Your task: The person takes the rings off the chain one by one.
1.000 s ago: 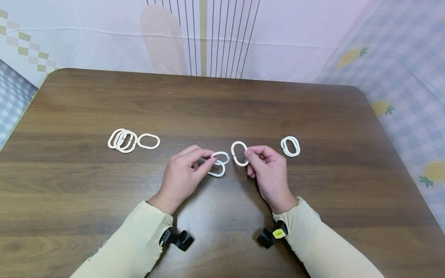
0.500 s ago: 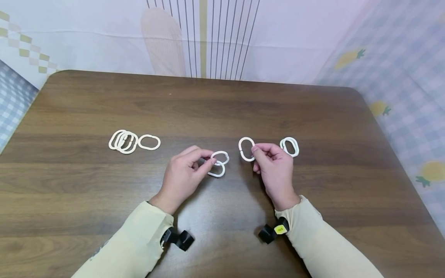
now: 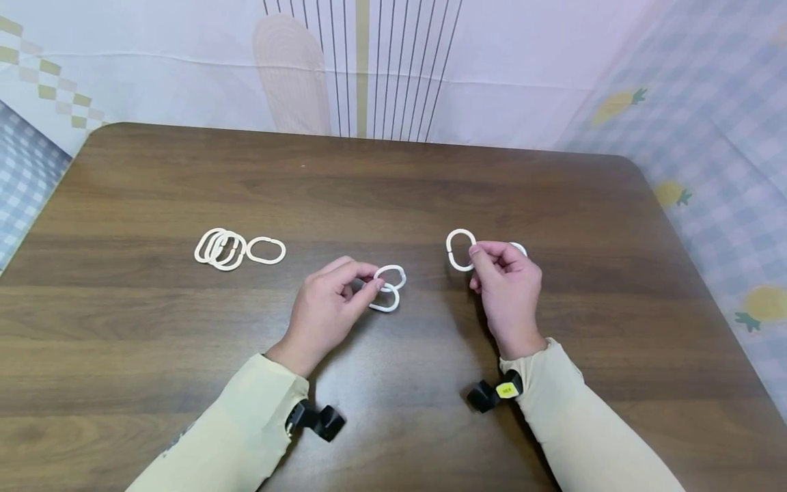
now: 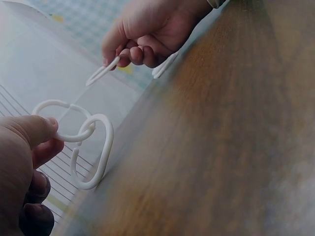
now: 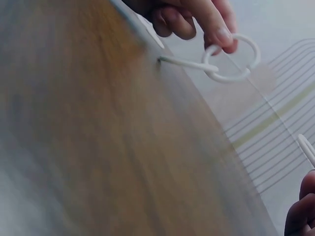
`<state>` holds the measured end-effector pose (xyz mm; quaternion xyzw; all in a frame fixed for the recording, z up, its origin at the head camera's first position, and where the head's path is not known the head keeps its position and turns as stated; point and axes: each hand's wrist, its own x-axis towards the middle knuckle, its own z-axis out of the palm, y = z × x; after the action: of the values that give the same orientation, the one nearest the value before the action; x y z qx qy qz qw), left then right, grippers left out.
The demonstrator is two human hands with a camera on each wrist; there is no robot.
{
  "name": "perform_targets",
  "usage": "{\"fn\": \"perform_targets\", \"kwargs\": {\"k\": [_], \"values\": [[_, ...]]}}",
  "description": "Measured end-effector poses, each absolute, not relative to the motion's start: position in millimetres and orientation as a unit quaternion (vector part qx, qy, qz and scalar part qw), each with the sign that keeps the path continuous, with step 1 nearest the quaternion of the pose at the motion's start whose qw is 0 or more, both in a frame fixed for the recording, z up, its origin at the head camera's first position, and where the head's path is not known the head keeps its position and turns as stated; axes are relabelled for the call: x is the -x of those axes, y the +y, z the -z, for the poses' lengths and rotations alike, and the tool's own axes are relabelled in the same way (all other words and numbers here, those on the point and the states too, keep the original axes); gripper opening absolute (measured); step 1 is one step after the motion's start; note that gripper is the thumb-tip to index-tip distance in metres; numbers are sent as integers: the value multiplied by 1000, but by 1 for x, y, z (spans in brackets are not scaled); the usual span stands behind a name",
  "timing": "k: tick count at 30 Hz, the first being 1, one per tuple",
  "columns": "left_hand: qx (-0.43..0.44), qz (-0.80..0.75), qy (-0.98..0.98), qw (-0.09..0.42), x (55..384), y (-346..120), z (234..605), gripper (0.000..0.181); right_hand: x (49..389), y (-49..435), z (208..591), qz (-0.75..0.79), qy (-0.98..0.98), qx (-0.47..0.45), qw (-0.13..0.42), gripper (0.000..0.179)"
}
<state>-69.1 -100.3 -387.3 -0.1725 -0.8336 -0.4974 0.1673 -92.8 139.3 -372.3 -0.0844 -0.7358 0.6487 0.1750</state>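
My left hand [image 3: 322, 314] pinches a white plastic oval shower curtain ring [image 4: 51, 102] between thumb and index finger. A second curtain ring [image 4: 109, 142] is linked through it and hangs low over the table. To the right, my right hand [image 3: 512, 301] pinches a single curtain ring [image 3: 449, 250] by its right side, raised above the table and apart from the linked pair. A small gap shows on its left side in the head view. Behind the right hand, part of another white ring [image 3: 520, 248] peeks out, the rest hidden by the fingers.
On the left of the brown wooden table [image 3: 154, 342] lie several overlapping white rings [image 3: 199, 247], with one ring [image 3: 267, 262] lying flat just beside them. A patterned cloth [image 3: 492, 61] hangs behind the table's far edge.
My right hand has moved right and slightly away from me with its ring, and now covers most of the rings lying there. The left hand and its linked pair have stayed in place.
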Motion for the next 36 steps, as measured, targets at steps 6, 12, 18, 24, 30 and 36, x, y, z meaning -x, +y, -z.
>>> {"fn": "perform_targets", "kwargs": {"k": [6, 12, 18, 24, 30, 36], "values": [[173, 496, -834, 168, 70, -100, 388, 9, 98, 148, 371, -643, -734, 89, 201, 8], [172, 495, -835, 167, 70, -101, 389, 9, 104, 159, 371, -630, -735, 95, 232, 4], [170, 498, -835, 164, 70, -100, 390, 9, 108, 168, 370, -617, -736, 110, 256, 7], [168, 500, -835, 161, 70, -101, 390, 8, 112, 176, 368, -628, -716, 133, 274, 11], [163, 498, -837, 156, 71, -101, 390, 8, 116, 187, 367, -626, -705, 157, 294, 7], [159, 497, -840, 150, 71, -101, 389, 8, 122, 198, 369, -627, -696, 173, 303, 5]]}}
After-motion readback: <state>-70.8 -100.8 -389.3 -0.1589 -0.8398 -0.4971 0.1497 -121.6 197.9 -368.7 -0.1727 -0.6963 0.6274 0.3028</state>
